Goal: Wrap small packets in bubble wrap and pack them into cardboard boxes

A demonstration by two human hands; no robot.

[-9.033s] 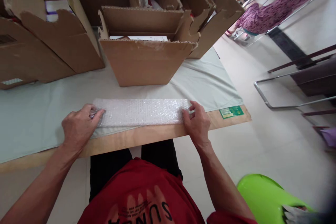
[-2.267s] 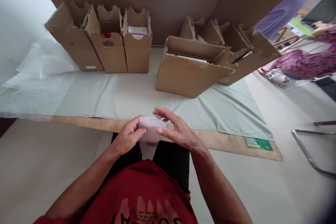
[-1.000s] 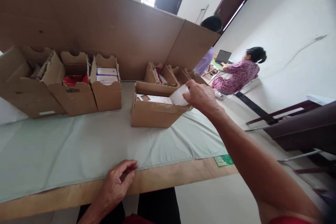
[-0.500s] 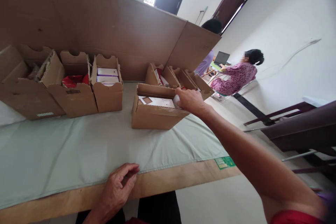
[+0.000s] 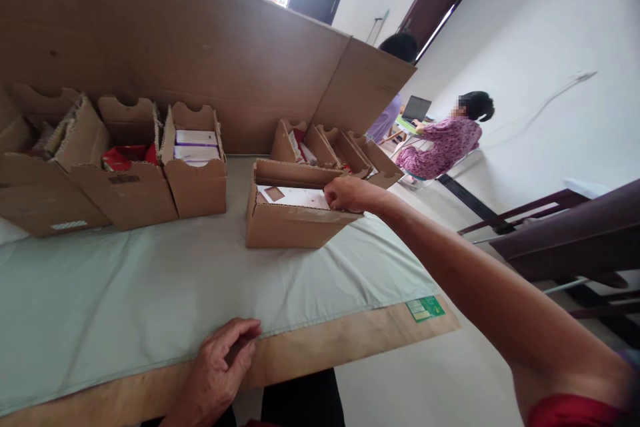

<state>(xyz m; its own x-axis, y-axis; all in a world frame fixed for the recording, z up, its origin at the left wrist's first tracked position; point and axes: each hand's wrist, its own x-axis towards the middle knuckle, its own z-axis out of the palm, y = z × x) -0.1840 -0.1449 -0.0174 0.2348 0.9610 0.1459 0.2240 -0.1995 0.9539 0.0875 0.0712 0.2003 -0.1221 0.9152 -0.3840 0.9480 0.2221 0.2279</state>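
Observation:
My right hand (image 5: 350,192) reaches into the right end of a long cardboard box (image 5: 285,230) near the table's middle. Its fingers are curled and dip below the rim, beside flat white packs (image 5: 297,197). What the fingertips grip, if anything, is hidden. One white pack has a brown square at its left end. My left hand (image 5: 220,360) rests at the front edge of the table, loosely curved, with a gap between thumb and fingers and nothing in it.
Three cardboard boxes stand at the left; one holds red packaging (image 5: 127,156), another white-and-purple packs (image 5: 196,147). Several more boxes (image 5: 330,147) stand behind the long box. A tall cardboard panel (image 5: 225,67) runs along the back. A green label (image 5: 425,309) lies on the table edge. Two people sit beyond.
My right hand has shifted slightly left and lower into the long box, covering the clear-looking item seen at its fingertips before. My left hand stays at the table edge. The view has shifted slightly.

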